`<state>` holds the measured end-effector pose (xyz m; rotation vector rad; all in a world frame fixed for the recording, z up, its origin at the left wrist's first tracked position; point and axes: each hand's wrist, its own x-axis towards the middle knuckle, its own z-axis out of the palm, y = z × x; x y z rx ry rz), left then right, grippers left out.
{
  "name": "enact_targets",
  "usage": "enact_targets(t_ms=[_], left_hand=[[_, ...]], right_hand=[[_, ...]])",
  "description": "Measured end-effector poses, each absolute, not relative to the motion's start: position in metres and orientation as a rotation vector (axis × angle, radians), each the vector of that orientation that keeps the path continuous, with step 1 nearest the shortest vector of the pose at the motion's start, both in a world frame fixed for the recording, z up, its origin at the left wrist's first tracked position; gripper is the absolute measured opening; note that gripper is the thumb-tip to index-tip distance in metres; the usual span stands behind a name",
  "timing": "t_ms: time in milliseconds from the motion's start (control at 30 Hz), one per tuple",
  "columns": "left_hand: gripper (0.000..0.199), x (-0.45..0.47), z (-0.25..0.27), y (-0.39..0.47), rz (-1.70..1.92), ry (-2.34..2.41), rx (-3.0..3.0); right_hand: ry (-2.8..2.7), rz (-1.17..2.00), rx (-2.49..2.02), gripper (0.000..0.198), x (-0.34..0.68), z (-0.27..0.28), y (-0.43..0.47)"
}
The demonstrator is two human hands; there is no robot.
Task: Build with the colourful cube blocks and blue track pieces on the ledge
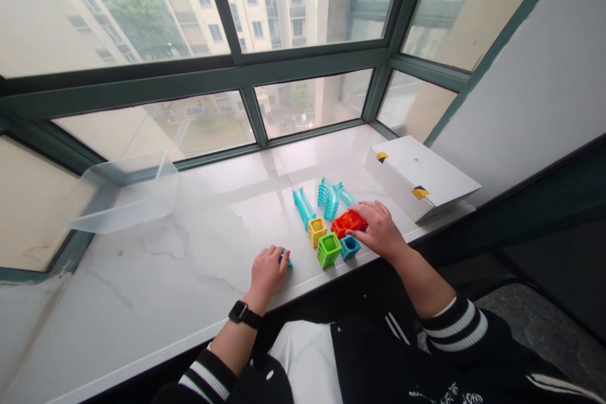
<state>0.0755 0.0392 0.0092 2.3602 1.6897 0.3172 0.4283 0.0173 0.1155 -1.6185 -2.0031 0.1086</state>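
My left hand [268, 270] is closed round a small blue plastic piece [286, 259] near the front edge of the sill; the fingers hide most of it. My right hand [377, 228] has its thumb and fingers on red plastic blocks [347, 223], which stand in a cluster. In front of them is a blue hollow cube block [350, 247], close below my right thumb. A green cube block [328, 250] and a yellow one [317, 231] stand to the left. Behind lie translucent turquoise track pieces, one straight [303, 207] and one curved [328, 198].
A white box [426, 167] with yellow-and-black tabs stands at the right. At the far left is a see-through plastic bin [137, 202]. The white marble-patterned sill [203, 252] runs along framed windows, and its front edge is close to my body.
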Motion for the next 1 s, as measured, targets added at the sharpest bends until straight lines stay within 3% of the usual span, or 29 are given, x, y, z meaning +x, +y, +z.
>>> enact_targets(t_ms=[1000], left_hand=[[0.036,0.077,0.008,0.037,0.384,1.715,2.320]], right_hand=[[-2.160,0.114,-1.853,0.047,0.408,0.087,0.044]])
